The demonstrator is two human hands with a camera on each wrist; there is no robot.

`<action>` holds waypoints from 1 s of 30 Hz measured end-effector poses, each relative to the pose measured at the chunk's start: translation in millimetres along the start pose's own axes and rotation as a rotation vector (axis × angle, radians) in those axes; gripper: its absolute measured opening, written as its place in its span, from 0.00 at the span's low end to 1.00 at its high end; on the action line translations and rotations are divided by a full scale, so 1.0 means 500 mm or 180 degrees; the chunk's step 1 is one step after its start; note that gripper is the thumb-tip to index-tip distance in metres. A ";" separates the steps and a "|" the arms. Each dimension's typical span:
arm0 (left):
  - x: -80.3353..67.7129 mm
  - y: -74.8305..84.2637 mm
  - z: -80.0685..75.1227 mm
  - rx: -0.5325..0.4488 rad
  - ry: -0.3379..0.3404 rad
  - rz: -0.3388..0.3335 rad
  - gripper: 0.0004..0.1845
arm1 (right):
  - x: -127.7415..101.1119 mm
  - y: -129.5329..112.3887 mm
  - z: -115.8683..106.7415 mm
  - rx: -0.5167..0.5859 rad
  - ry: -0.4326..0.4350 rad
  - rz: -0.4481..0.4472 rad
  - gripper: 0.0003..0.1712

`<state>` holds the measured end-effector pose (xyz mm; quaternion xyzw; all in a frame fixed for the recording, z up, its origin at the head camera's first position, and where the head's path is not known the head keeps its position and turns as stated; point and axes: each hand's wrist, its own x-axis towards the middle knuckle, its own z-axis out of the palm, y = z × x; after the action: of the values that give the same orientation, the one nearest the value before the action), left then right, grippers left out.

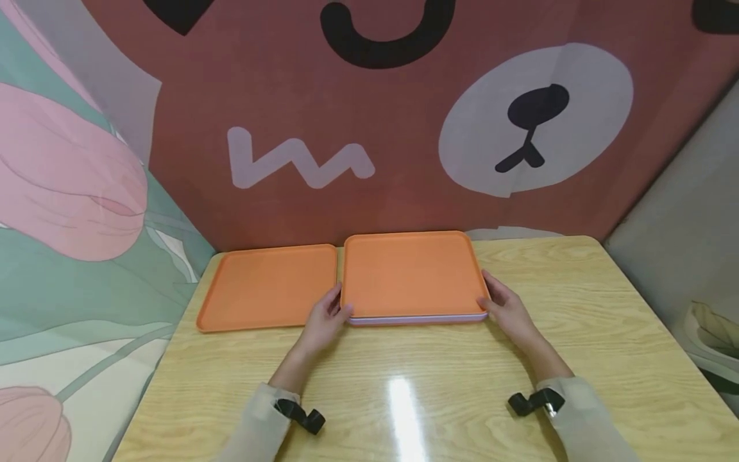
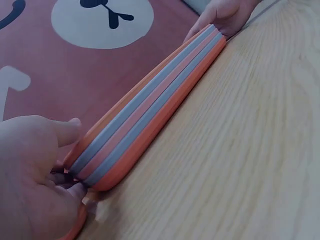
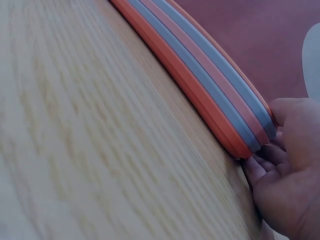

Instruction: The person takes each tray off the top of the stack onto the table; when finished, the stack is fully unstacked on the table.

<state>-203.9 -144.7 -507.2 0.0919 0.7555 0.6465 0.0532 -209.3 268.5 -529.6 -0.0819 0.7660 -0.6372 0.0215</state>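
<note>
Beige sleeves (image 1: 256,423) are reaching in over the near part of the wood-grained table (image 1: 456,378), and bare wood is stretching between them up to the stack of trays (image 1: 414,273). The left hand (image 1: 323,324) is gripping the stack's near left corner, thumb at the rim and fingers curling beneath; the right hand (image 1: 510,314) is pinching the near right corner likewise, both grips closing to the stack's thickness. The stack is lying toward the table's far side, its long axis running left to right, its layered edges showing orange, grey and pink. Its orange top tray is facing upward. Just left, across a narrow gap, a single orange tray (image 1: 265,289) is lying lengthwise the same way. More wood is extending rightward beyond the right hand. Behind, a brown bear-patterned backdrop (image 1: 323,215) is bordering the table's far edge.
</note>
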 end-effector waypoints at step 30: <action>0.008 -0.023 0.019 -0.0171 0.0053 0.0121 0.35 | -0.009 -0.053 -0.064 0.0311 0.0307 0.0349 0.39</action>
<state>-206.7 -136.2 -519.9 0.0995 0.7364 0.6682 0.0369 -206.9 295.8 -497.7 -0.0080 0.7375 -0.6749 0.0234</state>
